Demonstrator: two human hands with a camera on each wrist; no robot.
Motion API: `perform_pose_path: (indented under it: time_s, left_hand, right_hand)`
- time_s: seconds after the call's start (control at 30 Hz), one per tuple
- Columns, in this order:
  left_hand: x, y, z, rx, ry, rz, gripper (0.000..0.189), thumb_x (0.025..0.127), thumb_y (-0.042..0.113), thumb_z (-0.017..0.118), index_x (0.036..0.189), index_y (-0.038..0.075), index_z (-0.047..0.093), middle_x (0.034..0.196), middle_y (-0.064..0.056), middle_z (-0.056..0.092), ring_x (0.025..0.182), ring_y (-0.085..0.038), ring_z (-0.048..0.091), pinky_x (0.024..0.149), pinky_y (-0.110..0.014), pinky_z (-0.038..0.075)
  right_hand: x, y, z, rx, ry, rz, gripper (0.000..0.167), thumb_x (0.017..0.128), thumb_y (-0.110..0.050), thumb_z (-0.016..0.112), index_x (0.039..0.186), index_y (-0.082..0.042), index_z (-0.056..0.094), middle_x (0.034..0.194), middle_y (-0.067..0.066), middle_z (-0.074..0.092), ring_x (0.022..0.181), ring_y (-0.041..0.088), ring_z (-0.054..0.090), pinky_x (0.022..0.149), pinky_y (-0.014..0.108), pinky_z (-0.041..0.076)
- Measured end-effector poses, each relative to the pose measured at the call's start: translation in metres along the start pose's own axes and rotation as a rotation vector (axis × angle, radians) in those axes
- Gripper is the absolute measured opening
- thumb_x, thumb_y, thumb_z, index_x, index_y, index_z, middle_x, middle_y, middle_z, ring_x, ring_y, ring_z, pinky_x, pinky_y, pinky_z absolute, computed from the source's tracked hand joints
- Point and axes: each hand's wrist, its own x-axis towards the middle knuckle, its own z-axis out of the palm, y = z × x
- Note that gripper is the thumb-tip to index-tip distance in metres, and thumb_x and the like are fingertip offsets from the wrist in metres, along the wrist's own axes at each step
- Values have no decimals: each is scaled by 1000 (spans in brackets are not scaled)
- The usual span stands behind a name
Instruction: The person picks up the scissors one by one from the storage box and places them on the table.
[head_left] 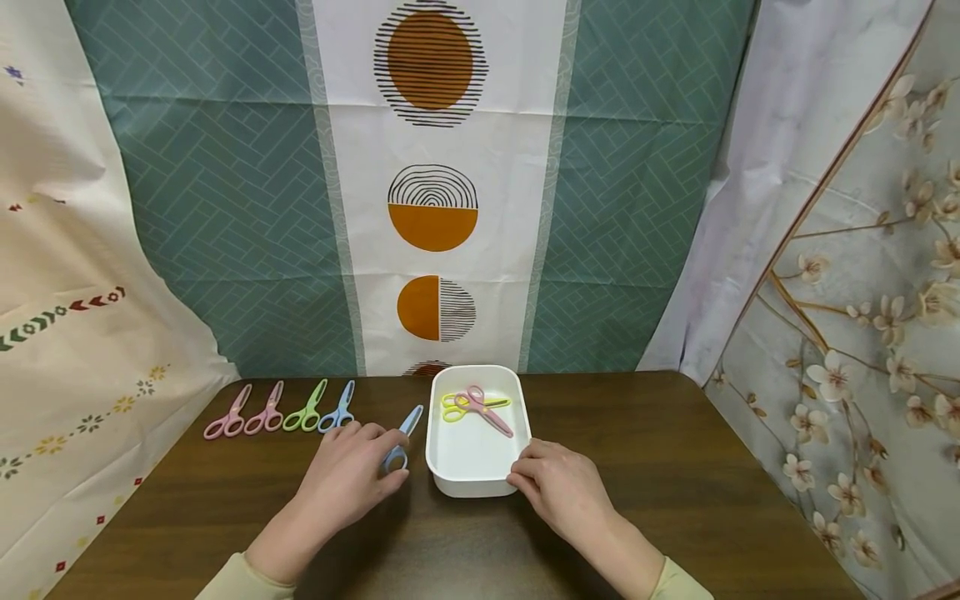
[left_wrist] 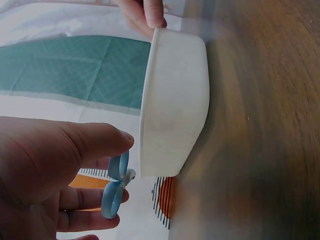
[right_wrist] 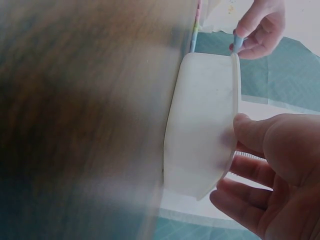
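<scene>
My left hand [head_left: 348, 467] holds a pair of blue scissors [head_left: 411, 420] just left of a white plastic container [head_left: 472, 486]. In the left wrist view, the loops of those blue scissors [left_wrist: 111, 199] sit between the thumb and fingers, apart from the container's wall. My right hand [head_left: 564, 487] grips the container's near right rim, thumb on one side and fingers on the other, as the right wrist view also shows. Inside the container, pink scissors [head_left: 496, 422] lie across yellow scissors [head_left: 453, 412].
Left of the container, pink scissors [head_left: 235, 410], more pink scissors [head_left: 272, 406], green scissors [head_left: 309, 408] and blue scissors [head_left: 342, 406] lie in a row on the dark wooden table [head_left: 645, 442]. Patterned cloths hang behind the table and at both sides.
</scene>
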Motion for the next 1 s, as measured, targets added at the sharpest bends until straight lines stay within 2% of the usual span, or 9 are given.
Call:
perform_pose_path:
  time_s: [0.27,0.5,0.6,0.8,1.0]
  left_hand:
    - [-2,-5,7,34,8,-25,32,83,31,96,109,23,78,99,1,74,90,-28,64,83,-58,51]
    - [-2,-8,15,40,-63,-61,33,85,33,96,110,22,79,99,-1,74,91,-29,65,88,-61,51]
    - [-2,-9,19,46,-81,-60,32,85,34,96,109,21,79,98,-1,74,89,-29,64,86,-60,51]
    - [-6,-10,27,73,-75,-32,31,83,36,96,103,21,77,93,-1,71,85,-29,61,81,-56,50]
    - [-6,-10,32,86,-113,-46,32,84,37,96,103,20,77,89,0,67,83,-27,58,80,-55,50]
  right_hand:
    - [0,0,0,-7,5,-5,8,92,-24,91,90,-23,84,94,-11,73,89,11,70,72,34,60]
    - [0,0,-1,-5,-6,-2,8,91,-22,92,91,-23,84,94,-11,73,90,11,70,72,34,59]
    - [0,0,-1,-4,-9,0,8,91,-22,92,91,-23,84,95,-12,73,90,11,70,73,34,59]
    - [0,0,0,0,-17,10,8,91,-23,93,90,-23,85,94,-12,73,89,9,69,73,33,60]
    - [0,0,0,2,-16,12,8,91,-24,93,90,-24,85,94,-13,73,90,9,69,73,33,60]
